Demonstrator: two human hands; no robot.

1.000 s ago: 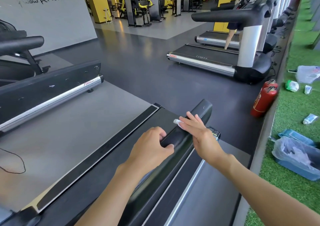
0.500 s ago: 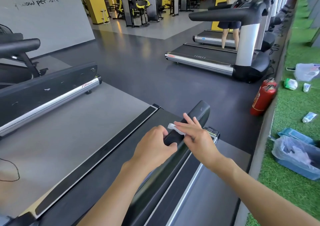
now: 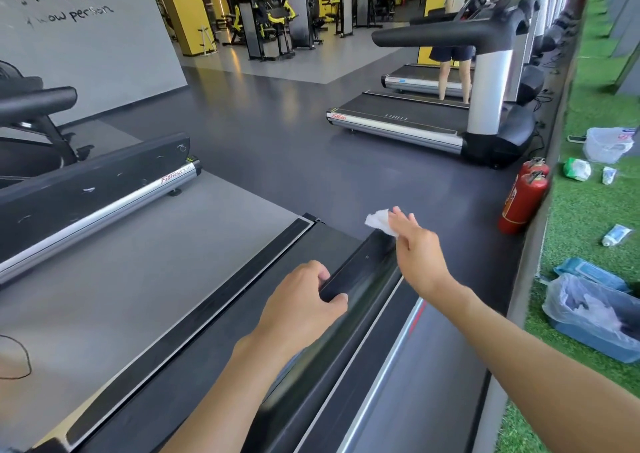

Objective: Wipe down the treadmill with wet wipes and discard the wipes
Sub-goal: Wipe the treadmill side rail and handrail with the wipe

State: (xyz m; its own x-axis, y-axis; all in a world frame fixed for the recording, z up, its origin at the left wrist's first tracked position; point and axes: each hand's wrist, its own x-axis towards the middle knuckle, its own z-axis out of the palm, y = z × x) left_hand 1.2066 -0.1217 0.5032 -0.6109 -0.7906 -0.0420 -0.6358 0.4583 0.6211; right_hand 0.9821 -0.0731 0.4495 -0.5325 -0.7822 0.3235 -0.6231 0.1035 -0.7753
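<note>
Gripping the rail [image 3: 360, 279], left hand [image 3: 304, 296] is secure; right hand [image 3: 419, 248], blurred, seemingly pinches the wipe [image 3: 379, 222] loosely past its far end: drop risk.

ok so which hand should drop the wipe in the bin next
Right. The right hand holds the wipe, and the lined bin sits on that side; the left hand grips the handrail.

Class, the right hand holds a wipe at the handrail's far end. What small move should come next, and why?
Probably swing the right hand rightward toward the lined bin: the wipe is past the handrail tip, so that stroke looks finished.
</note>
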